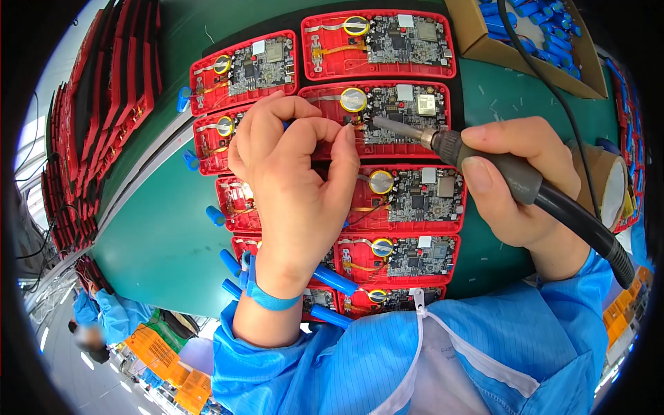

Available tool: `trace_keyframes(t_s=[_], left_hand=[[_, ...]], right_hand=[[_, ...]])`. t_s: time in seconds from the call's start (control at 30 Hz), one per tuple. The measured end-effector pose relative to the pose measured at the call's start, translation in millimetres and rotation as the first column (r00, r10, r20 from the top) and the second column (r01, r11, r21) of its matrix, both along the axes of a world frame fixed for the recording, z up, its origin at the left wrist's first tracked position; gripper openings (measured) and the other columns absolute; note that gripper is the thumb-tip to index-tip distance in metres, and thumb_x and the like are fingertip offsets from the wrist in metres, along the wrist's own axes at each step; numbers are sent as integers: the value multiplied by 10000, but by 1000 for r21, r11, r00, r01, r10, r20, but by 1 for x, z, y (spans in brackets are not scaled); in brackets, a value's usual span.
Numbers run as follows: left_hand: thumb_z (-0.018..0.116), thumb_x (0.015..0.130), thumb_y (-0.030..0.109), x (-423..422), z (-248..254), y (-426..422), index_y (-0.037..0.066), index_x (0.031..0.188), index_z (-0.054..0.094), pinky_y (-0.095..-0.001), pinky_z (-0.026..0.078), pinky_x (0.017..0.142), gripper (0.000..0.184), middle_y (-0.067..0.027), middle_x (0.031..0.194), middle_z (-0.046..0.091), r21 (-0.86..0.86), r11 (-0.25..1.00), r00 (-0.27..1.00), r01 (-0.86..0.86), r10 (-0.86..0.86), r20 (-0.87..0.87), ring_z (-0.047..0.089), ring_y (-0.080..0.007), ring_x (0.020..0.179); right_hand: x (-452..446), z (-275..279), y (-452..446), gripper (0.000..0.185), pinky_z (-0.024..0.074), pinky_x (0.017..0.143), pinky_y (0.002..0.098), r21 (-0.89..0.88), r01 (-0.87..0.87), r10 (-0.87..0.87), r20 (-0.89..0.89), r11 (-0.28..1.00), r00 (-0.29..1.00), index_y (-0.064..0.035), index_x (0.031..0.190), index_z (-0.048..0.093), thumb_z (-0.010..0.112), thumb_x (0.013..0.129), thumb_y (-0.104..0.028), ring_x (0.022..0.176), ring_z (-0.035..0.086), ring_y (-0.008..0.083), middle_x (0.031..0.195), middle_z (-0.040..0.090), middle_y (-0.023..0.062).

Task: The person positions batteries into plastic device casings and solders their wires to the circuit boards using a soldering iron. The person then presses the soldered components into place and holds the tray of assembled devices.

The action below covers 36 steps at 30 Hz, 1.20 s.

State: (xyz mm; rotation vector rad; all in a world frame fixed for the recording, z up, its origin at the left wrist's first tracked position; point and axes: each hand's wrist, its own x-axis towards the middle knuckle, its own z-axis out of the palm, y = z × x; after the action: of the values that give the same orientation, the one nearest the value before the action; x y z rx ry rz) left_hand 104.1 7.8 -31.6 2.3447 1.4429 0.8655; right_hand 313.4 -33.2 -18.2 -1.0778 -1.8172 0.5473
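My right hand [519,180] is wrapped round the dark handle of a soldering iron [449,146]. Its metal tip reaches left onto the circuit board [408,111] in a red casing [318,91], in the second row from the top. My left hand [297,152] is over the left part of that casing, thumb and index finger pinched near the board's left edge beside a round coin cell [353,100]. What the pinch holds is too small to name. Thin wires show beside these fingers.
More red casings with boards [377,45] lie above and below. Blue cylinders [335,280] lie near my left wrist. A cardboard box [588,66] of blue cylinders is at the top right. Stacked red casings [104,104] stand left. A black cable hangs right; a person [114,318] is lower left.
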Motion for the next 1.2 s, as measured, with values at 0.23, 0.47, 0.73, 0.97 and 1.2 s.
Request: trace_keyframes(t_s=[0.23,0.47,0.73,0.97,1.2], left_hand=[[677,733,54,0,0,0,18,719,586,-316,392,718,99,-73,861,549,9,1000,1000,-3,4,-10,507,-215,827],[677,729,53,2,1,0,20,722,589,-320,387,731,95,-72,863,550,28,1000,999,-6,7,-36,506,-216,826],[674,732,52,2,2,0,20,723,588,-321,387,734,92,-70,862,549,11,1000,999,-10,11,-38,502,-216,822],[692,694,112,1,1,-2,117,694,597,-377,284,843,95,-23,897,521,-48,998,998,-48,46,-36,477,-227,966],[692,702,112,1,2,-3,109,718,609,-386,271,863,84,-25,912,523,-13,999,998,-40,39,-49,472,-234,981]], right_hand=[[-1,1,1,194,445,544,221,19,-11,11,10,1000,1000,29,953,577,614,766,-6,628,575,116,838,598,103],[0,1,1,193,456,566,230,18,-19,18,13,1000,1000,30,950,577,616,765,-6,646,579,126,837,596,104],[8,14,-6,176,434,574,231,9,33,-33,91,999,995,26,966,555,582,805,-43,648,549,123,852,572,111],[12,13,-4,177,393,523,215,115,35,-48,115,993,992,26,980,529,555,820,-45,585,502,88,768,559,85],[21,25,-15,192,380,512,218,92,154,-158,40,984,987,26,993,527,560,812,-27,561,488,89,745,560,89]])
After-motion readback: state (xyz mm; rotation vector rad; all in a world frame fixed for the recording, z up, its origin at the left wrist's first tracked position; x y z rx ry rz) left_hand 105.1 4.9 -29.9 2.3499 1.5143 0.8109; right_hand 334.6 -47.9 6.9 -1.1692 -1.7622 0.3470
